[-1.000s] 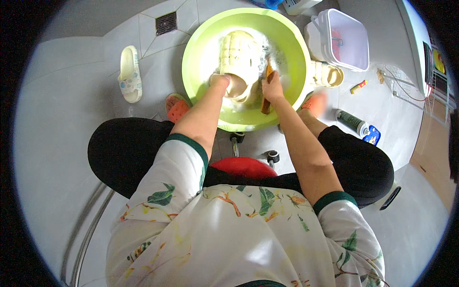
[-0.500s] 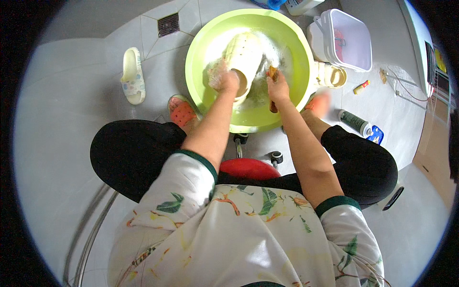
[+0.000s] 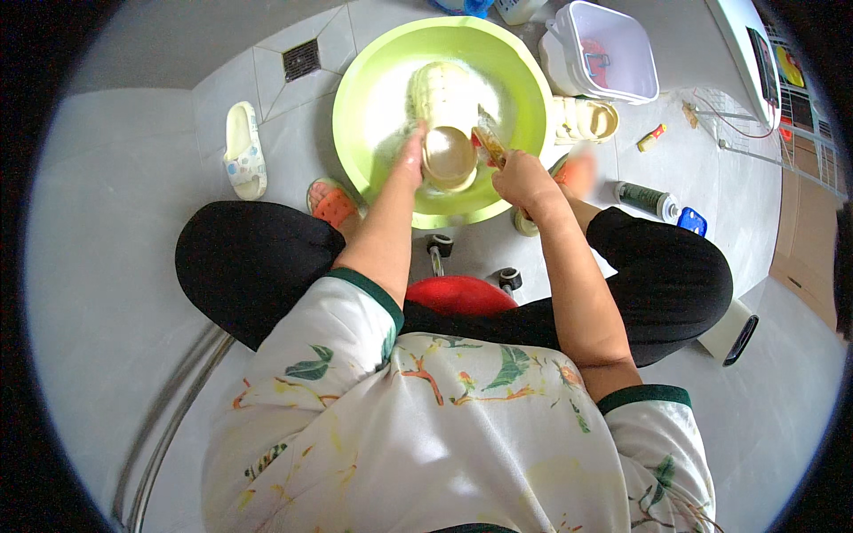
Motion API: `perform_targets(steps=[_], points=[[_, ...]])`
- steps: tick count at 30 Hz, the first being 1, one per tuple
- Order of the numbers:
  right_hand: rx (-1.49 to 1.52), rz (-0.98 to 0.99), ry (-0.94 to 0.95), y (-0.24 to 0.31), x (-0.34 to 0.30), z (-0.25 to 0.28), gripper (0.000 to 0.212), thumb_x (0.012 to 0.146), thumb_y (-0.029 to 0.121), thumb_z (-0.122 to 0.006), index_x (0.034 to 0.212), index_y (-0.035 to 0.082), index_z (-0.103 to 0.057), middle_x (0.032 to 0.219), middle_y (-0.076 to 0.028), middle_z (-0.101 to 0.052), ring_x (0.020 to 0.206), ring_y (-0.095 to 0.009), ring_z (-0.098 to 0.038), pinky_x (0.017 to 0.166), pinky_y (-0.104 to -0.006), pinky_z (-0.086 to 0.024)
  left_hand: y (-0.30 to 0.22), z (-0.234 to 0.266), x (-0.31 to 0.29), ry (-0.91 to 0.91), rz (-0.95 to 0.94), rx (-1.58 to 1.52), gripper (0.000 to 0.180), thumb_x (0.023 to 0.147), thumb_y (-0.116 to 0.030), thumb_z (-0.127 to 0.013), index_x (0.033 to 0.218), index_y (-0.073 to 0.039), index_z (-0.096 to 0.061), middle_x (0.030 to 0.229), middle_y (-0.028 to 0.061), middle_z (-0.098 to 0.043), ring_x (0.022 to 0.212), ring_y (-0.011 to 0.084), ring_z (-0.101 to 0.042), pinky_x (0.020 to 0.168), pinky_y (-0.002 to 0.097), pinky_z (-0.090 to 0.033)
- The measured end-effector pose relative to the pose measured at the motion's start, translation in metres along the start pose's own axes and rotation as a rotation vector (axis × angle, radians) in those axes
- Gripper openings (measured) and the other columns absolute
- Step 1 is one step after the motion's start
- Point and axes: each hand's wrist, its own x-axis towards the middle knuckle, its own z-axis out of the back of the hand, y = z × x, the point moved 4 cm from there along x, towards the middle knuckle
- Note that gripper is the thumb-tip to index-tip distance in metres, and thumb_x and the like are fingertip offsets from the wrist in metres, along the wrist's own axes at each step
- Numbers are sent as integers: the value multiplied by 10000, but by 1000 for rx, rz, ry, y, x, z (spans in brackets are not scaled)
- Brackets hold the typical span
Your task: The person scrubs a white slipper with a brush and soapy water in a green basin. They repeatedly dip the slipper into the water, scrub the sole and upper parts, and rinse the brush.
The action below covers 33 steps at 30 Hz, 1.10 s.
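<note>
A pale cream clog lies in a lime-green basin with sudsy water, its round heel opening toward me. My left hand is closed on the clog's left side near the heel; its fingertips are partly hidden. My right hand grips a brush with a brown wooden handle. The brush's front end is against or just beside the clog's right side, and its bristles are hard to make out.
Right of the basin stand a white bucket, another cream clog, a small red-and-yellow object and a lying dark-green bottle. A patterned slipper and a floor drain are left. A red wheeled stool is beneath me.
The clog's heel opening now faces up more fully. My left hand has shifted to its outer side. My right hand has turned the brush, bringing its front end to the clog.
</note>
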Motion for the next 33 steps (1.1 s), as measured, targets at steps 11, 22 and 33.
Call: perform_targets(steps=[11, 22, 33], points=[[22, -94, 124, 3, 61, -74, 418, 855, 100, -486, 1236, -71, -489, 1076, -278, -628, 960, -386, -644, 816, -410, -536, -16, -33, 19, -126, -359, 580, 1169, 566, -352, -871, 1447, -109, -141, 1351, 230, -399, 1200, 341, -442, 1027, 442, -348], [-230, -113, -1, -23, 49, -44, 385, 821, 51, -471, 1198, 28, -547, 1023, -232, -655, 967, -357, -643, 856, -431, -509, -19, -34, 28, 55, -292, 645, 1387, 538, -381, -885, 1474, -30, 77, 1484, 260, -197, 1372, 370, -232, 1141, 434, -185], [187, -46, 59, -28, -2, -4, 342, 853, 202, -541, 1145, 57, -644, 894, -194, -680, 873, -340, -667, 769, -408, -517, -22, 5, 28, 167, -144, 257, 816, 636, -300, -764, 1337, -85, -407, 1204, 199, -552, 1150, 361, -507, 1010, 464, -402]])
